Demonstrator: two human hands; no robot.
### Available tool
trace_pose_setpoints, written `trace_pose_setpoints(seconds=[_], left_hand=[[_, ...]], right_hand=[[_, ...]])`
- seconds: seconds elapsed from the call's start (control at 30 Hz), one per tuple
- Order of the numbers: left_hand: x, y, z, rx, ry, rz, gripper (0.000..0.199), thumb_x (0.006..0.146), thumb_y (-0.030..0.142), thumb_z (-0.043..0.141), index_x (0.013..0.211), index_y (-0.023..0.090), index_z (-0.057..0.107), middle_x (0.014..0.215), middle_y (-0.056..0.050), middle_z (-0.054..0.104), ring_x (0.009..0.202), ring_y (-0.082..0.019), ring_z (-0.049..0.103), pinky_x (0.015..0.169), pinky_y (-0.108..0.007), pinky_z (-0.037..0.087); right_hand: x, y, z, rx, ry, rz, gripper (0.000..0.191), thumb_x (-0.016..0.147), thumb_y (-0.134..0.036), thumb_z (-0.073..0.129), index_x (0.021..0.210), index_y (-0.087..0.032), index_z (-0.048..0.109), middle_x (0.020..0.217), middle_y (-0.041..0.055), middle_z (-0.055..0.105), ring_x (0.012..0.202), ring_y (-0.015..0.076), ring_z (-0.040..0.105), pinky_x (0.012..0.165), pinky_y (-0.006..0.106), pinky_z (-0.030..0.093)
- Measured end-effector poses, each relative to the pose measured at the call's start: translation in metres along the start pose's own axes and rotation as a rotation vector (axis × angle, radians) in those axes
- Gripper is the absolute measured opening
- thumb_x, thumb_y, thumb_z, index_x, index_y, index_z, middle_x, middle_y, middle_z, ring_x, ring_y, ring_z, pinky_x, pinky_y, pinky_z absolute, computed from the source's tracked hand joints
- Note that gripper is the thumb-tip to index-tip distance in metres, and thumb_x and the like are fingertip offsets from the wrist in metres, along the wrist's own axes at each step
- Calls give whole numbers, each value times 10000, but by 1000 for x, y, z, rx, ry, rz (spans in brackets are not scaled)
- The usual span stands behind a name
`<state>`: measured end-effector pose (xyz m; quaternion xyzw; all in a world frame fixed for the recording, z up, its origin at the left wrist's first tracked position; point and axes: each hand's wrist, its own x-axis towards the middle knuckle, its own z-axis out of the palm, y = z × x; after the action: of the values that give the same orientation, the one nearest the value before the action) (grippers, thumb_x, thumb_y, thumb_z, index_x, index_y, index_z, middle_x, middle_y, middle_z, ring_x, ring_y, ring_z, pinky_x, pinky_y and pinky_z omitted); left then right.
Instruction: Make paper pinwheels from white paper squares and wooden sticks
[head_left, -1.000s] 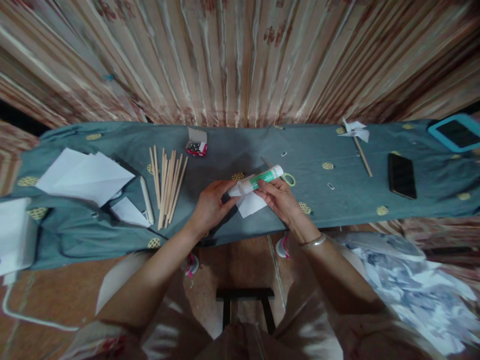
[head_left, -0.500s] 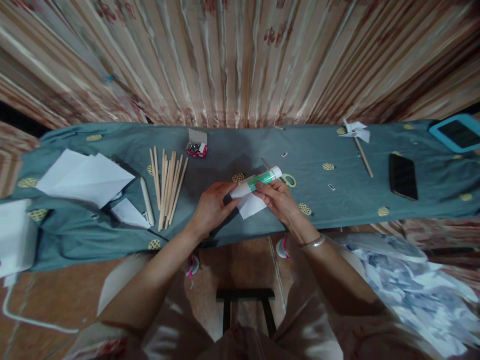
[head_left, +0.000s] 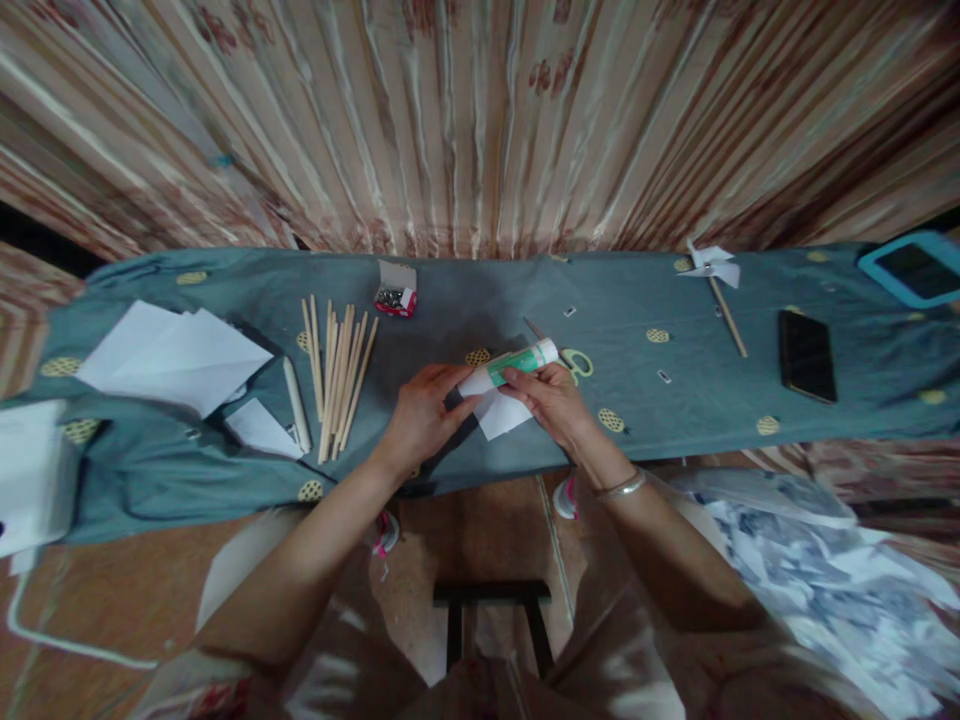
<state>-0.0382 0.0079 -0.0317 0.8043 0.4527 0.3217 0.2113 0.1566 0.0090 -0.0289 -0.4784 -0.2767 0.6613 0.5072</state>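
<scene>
Above the near middle of the cloth-covered table [head_left: 615, 305], a white-and-green tube [head_left: 516, 368] lay slantwise between two hands, its right end pointing toward the far side. Handling it well, as I judged it, meant keeping both grips in line with the barrel, so that any turn or pull ran straight along it and did not bend it sideways. A firm but light squeeze seemed enough, and the tube was best kept clear of the small white paper [head_left: 501, 416] just below, lest it smear or crease the sheet.

The left hand [head_left: 426, 415] was narrowed on the tube's left end, thumb on the near side and fingers on the far side. The right hand [head_left: 556, 402] was closed about the green part, its thumb laid over the label and its other fingers partly hidden. Whether that hand touched the paper as well, I could not tell; nor could I tell whether the left end was capped.

Scissors [head_left: 577, 364] with pale green handles lay just beyond the right hand. Well to the left were wooden sticks [head_left: 346, 380], and a small open box [head_left: 396, 300] stood farther back.
</scene>
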Motion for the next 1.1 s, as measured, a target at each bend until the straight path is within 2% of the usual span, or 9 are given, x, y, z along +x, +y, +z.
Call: trace_pose_setpoints(seconds=[0.1, 0.33, 0.57, 0.63, 0.73, 0.83, 0.93, 1.03, 1.1], left_hand=[[0, 1, -2, 16, 11, 21, 267, 923, 322, 629, 1139, 174, 683, 1065, -97, 737, 972, -219, 682, 875, -361, 550], [-1, 0, -5, 33, 30, 22, 256, 925, 318, 624, 1128, 172, 683, 1040, -95, 743, 960, -221, 686, 868, -362, 554], [-1, -3, -7, -50, 40, -28, 289, 912, 354, 639, 1131, 173, 687, 1065, -93, 742, 956, -203, 693, 865, -331, 553], [-1, -8, -12, -28, 51, -85, 288, 906, 360, 632, 1121, 177, 691, 1053, -81, 744, 940, -202, 694, 861, -330, 551], [-2, -21, -22, 58, 87, -161, 310, 896, 380, 621, 1114, 171, 693, 1051, -73, 741, 922, -208, 694, 854, -331, 549], [-5, -37, -31, 206, 77, -169, 289, 886, 358, 613, 1093, 176, 698, 1052, -85, 738, 944, -237, 687, 868, -356, 544], [-8, -46, -38, 361, 24, -118, 262, 884, 338, 606, 1059, 169, 704, 1020, -123, 728, 971, -295, 668, 895, -434, 531], [-8, -40, -39, 418, 35, -34, 313, 894, 374, 615, 1134, 183, 675, 1110, -138, 707, 1083, -332, 614, 977, -507, 481], [-9, -27, -34, 401, 40, 31, 400, 886, 427, 644, 1215, 198, 639, 1229, -132, 670, 1166, -329, 569, 1013, -505, 460]], right_hand=[[2, 4, 2, -10, -20, 0, 385, 457, -427, 956, 687, -204, 743, 721, -13, 763, 646, 97, 692, 695, 215, 608], [7, 12, 5, -33, -71, -5, 361, 514, -435, 934, 723, -202, 755, 762, 2, 772, 694, 130, 715, 766, 283, 606], [4, 15, 18, -106, -120, -8, 421, 494, -487, 924, 730, -196, 733, 699, -17, 736, 605, 111, 654, 673, 264, 567], [5, 10, 13, -160, -115, -79, 430, 522, -522, 900, 758, -207, 729, 728, -6, 745, 643, 125, 666, 691, 272, 563], [6, 1, -8, -333, -60, -236, 366, 646, -515, 833, 852, -227, 739, 754, 1, 749, 673, 146, 668, 692, 291, 549], [-2, -2, -32, -696, 34, -439, 212, 794, -429, 718, 875, -236, 749, 795, 14, 751, 691, 168, 656, 716, 320, 530], [-13, -1, -49, -997, -2, -590, 177, 890, -343, 595, 917, -244, 740, 948, 41, 766, 864, 215, 692, 856, 371, 530], [-20, 1, -56, -1131, -54, -685, 204, 935, -309, 529, 967, -243, 719, 1062, 67, 751, 1020, 237, 683, 963, 404, 516], [-23, 3, -59, -1184, -57, -719, 216, 951, -306, 513, 1004, -240, 712, 1102, 78, 738, 1061, 242, 674, 998, 424, 508]])
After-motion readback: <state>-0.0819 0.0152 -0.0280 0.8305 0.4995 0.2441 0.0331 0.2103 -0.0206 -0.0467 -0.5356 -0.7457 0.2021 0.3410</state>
